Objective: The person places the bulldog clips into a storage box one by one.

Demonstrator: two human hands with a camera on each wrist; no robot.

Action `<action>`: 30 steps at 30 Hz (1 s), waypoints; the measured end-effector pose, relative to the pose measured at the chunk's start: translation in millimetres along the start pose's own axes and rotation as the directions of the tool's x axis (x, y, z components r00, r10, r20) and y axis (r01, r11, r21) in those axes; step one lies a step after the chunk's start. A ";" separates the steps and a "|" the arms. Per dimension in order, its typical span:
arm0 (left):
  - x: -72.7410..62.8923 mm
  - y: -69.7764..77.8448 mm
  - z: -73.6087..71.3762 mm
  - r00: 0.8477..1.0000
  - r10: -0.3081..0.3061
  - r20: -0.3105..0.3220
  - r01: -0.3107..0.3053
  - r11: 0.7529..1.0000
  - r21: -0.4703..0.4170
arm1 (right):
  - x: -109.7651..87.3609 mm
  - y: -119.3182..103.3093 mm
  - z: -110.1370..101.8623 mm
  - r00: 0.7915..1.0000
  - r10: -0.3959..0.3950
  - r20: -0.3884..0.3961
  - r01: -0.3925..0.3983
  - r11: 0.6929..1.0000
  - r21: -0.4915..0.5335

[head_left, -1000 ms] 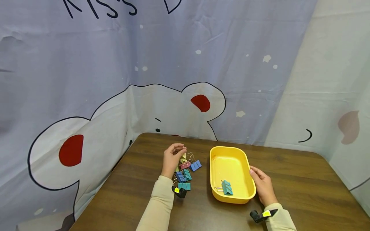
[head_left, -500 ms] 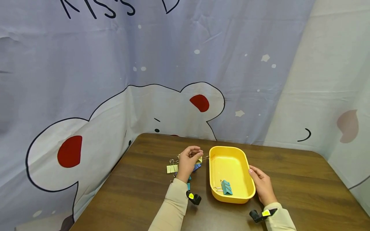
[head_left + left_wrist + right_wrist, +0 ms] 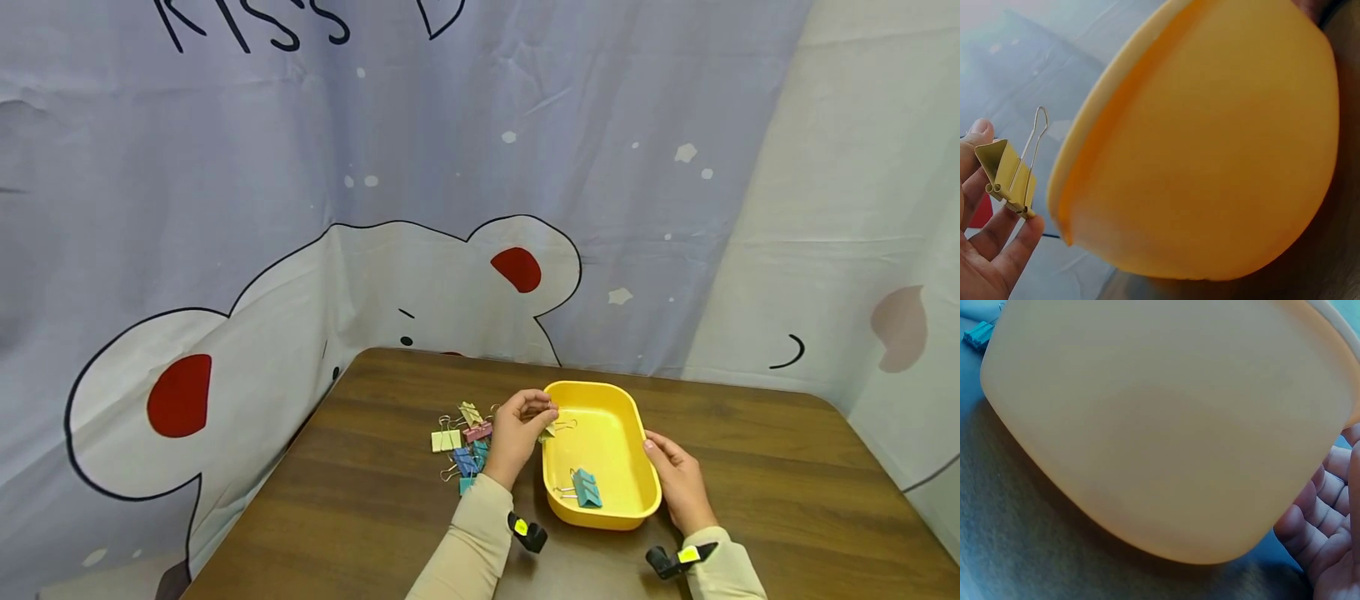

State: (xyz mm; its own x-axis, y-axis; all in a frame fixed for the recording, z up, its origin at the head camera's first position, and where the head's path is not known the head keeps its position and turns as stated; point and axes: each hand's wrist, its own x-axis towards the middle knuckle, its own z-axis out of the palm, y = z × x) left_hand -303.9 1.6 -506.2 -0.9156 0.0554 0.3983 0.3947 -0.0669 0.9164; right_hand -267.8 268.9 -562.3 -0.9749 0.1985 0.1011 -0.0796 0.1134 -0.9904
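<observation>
My left hand (image 3: 513, 435) pinches a yellow binder clip (image 3: 1013, 172) at the left rim of a yellow plastic tray (image 3: 603, 433). The clip's wire handle points toward the tray in the left wrist view. On the tray's right side, my right hand (image 3: 681, 485) grips the wall, thumb at the rim and fingers along the outside. A teal binder clip (image 3: 587, 489) lies in the tray's near left corner. Left of the tray is a pile with a pale yellow clip (image 3: 446, 441), a pink clip (image 3: 477, 432) and a blue clip (image 3: 464, 462).
The brown wooden table (image 3: 360, 517) carries the tray and the clips. A printed fabric curtain (image 3: 420, 125) hangs behind it. Each wrist wears a small black camera, such as the left one (image 3: 528, 533), close to the sleeve cuff.
My left hand has lifted a yellow clip from the pile and carried it right to the tray's left rim. The right hand stays on the tray.
</observation>
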 end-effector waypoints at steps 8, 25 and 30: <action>-5.3 -1.0 7.7 1.000 -0.019 0.005 0.019 1.000 0.005 | -0.6 3.6 0.0 0.999 -0.034 0.013 0.034 0.999 0.032; -9.8 3.2 13.7 0.999 -0.047 0.027 0.046 0.999 0.014 | -1.2 4.2 1.4 0.999 -0.048 -0.007 0.048 0.999 0.014; -5.6 -0.5 10.3 1.000 -0.001 0.022 0.001 1.000 -0.024 | -1.3 4.2 0.5 0.999 -0.051 -0.012 0.051 0.999 0.016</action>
State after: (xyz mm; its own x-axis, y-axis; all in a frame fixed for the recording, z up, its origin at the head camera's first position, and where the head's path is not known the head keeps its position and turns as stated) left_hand -298.2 11.6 -508.5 -0.9139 0.0770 0.3985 0.3916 -0.0907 0.9156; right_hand -266.9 268.6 -566.7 -0.9670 0.2045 0.1523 -0.1325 0.1076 -0.9853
